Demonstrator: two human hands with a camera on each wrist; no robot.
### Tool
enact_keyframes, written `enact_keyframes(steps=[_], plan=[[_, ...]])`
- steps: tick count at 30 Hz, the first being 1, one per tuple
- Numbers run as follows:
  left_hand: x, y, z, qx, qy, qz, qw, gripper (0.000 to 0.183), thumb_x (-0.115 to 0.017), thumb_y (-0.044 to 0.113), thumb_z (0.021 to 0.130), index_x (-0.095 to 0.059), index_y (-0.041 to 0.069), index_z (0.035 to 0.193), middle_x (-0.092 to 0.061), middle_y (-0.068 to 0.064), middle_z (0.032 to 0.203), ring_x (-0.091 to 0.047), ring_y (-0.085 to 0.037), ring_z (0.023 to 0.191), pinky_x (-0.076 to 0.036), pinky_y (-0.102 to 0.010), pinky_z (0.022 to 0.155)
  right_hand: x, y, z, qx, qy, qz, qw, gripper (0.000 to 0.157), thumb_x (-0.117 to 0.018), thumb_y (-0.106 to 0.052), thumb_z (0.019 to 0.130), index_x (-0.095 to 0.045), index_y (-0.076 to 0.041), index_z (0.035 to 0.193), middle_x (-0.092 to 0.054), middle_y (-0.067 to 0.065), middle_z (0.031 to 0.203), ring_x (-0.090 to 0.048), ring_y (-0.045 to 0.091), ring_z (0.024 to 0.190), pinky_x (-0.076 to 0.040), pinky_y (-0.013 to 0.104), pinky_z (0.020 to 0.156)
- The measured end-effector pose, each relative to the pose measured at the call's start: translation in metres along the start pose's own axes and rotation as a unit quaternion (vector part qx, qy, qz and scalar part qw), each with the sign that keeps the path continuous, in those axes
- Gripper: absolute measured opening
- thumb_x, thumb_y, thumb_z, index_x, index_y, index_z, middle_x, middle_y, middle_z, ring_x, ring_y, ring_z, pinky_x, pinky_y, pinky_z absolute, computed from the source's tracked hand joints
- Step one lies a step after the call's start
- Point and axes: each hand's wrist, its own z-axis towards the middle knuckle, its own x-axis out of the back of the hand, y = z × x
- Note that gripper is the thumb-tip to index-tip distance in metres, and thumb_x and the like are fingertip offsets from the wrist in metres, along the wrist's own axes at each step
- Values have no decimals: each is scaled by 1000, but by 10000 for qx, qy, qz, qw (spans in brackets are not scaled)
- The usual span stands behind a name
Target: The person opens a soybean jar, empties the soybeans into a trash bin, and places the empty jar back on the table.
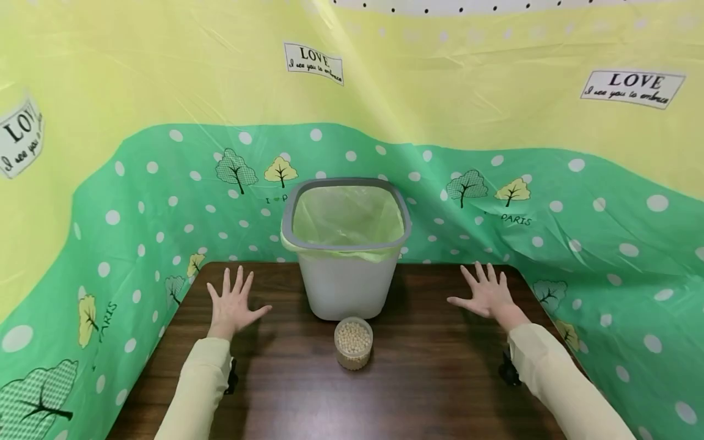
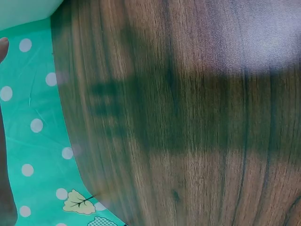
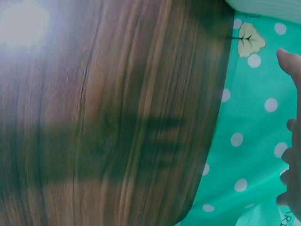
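Observation:
My left hand (image 1: 232, 307) is held over the left part of the table, fingers spread and straight, holding nothing. On the other side, my right hand (image 1: 486, 295) is spread the same way above the table's right part. Between them, at the back, stands a white trash bin (image 1: 348, 284) with a grey rim and a pale green liner folded over its edge. Right in front of the bin sits a small clear round tub (image 1: 354, 343) filled with pale round beads or beans. Both wrist views show the hands' shadows on the wood, with part of the right hand (image 3: 292, 136) at the edge.
The dark wood table (image 1: 407, 391) ends at a back edge just behind the bin. A green and yellow printed curtain (image 1: 181, 201) with white dots, trees and lettering surrounds the table at the back and on both sides. Black wrist cameras (image 1: 508, 370) sit under the sleeves.

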Motion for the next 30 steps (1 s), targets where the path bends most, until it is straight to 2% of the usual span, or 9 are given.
enact_keyframes(steps=[10,17,25,30], plan=[[1,6,-4,-445,284,110,9985,98,-53,71,71,-26,12,144,-13,-14,150,4,-37,137,1,-71,96,-2,-15,-4,293,-96,806,9963,98,-50,-67,78,-18,-2,145,-9,32,144,-5,54,128,-3,68,98],[-4,16,-11,-893,294,41,9956,98,-53,71,71,-27,11,144,-18,-16,149,-4,-37,136,-1,-69,98,-5,-30,-7,572,-10,1088,9924,95,-51,-64,79,-16,-6,146,-11,29,146,-8,51,130,-5,66,99],[-10,27,-19,-1454,472,-510,9869,99,-63,60,71,-28,-1,141,-19,-22,147,-15,-39,134,-11,-57,105,-10,-43,-12,836,-42,1467,9856,94,-55,-60,79,-15,-7,146,-12,27,146,-9,49,131,-8,64,101],[-14,37,-23,-1701,683,-1047,9775,95,-66,55,72,-32,-3,138,-29,-24,142,-24,-39,131,-21,-53,104,-18,-53,-16,960,-91,1950,9760,95,-60,-56,78,-14,-10,147,-12,24,148,-11,45,133,-12,62,101]])
